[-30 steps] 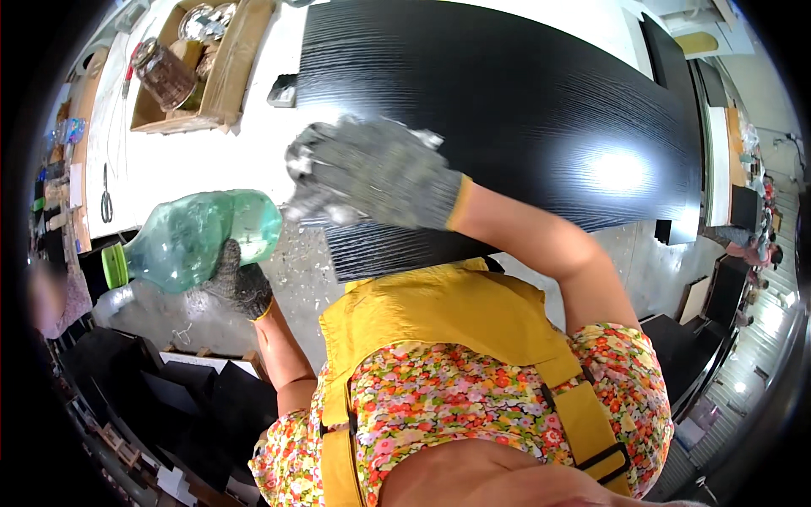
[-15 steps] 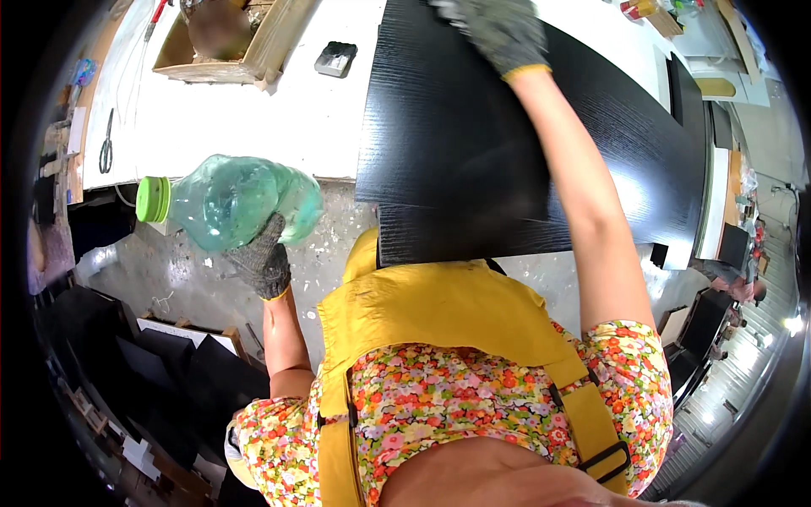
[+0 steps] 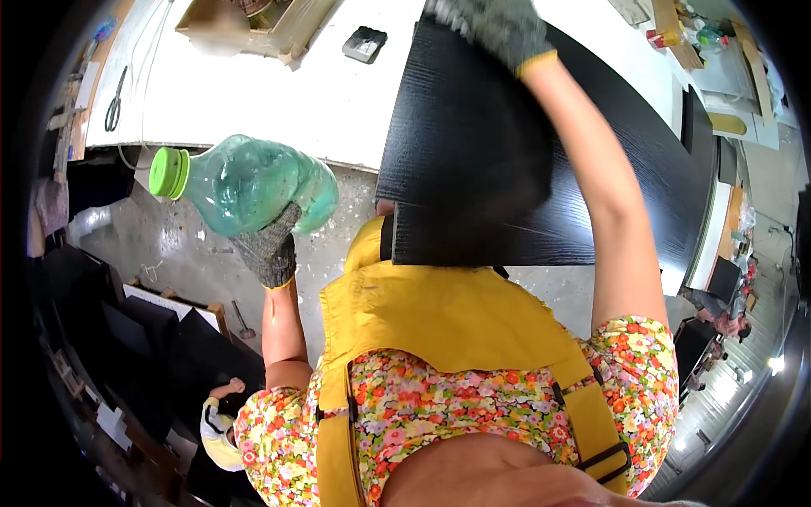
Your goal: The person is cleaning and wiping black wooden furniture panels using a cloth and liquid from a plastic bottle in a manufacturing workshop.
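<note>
My left hand (image 3: 272, 249), in a dark grey knitted glove, grips a large translucent green plastic bottle (image 3: 249, 182) from below. The bottle lies on its side in the air by the table edge, its bright green cap pointing left. My right hand (image 3: 498, 32), gloved in grey with a yellow cuff, is stretched far forward over black wood-grain panels (image 3: 625, 160). Its fingers are blurred by motion near the upper edge of the picture, so whether they hold anything is hidden. The panels overlap, and their near edge lies close to my yellow apron (image 3: 439, 313).
On the white table (image 3: 279, 110) are an open cardboard box (image 3: 291, 29), a small black-and-grey block (image 3: 365, 44) and scissors (image 3: 115, 106). Dark panels (image 3: 76, 287) stand at the left. Behind my left arm, another person's hand (image 3: 230, 388) shows. A hammer (image 3: 242, 321) is on the floor.
The view has shifted, so the table and panels sit farther right. The left hand still grips the bottle; the right stays over the panels' far part. Another person's arm has come into view lower left.
</note>
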The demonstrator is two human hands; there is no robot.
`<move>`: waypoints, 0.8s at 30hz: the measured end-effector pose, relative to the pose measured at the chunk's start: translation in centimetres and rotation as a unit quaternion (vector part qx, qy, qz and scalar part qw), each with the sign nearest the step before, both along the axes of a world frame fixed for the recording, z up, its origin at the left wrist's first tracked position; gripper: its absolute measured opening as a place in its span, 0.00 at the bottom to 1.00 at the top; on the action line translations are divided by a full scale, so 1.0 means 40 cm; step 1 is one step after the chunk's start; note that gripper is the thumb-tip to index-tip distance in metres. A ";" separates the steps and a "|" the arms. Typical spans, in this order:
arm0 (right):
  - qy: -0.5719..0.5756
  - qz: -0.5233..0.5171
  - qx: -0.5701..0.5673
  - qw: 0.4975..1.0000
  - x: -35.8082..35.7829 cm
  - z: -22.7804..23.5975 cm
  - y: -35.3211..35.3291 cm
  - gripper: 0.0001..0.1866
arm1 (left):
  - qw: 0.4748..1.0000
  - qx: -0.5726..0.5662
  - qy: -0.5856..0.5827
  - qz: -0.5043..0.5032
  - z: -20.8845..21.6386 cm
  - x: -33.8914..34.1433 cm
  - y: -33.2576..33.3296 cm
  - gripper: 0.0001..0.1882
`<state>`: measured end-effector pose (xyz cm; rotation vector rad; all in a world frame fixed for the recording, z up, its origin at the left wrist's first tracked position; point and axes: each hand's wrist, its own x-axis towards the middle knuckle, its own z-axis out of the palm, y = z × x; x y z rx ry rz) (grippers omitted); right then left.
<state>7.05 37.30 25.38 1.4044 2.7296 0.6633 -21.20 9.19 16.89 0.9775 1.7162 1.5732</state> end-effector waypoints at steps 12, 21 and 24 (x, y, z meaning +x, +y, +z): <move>0.292 0.167 -0.264 0.904 0.161 -0.047 -0.298 0.21 | 0.996 0.028 0.051 0.065 -0.027 -0.024 -0.026 0.41; 0.187 0.277 -0.082 0.939 0.033 -0.066 -0.476 0.18 | 0.988 0.143 -0.021 0.047 0.034 0.039 0.009 0.38; 0.427 0.172 -0.325 0.826 0.146 -0.141 -0.568 0.20 | 0.967 0.222 -0.114 0.048 0.047 0.050 0.010 0.42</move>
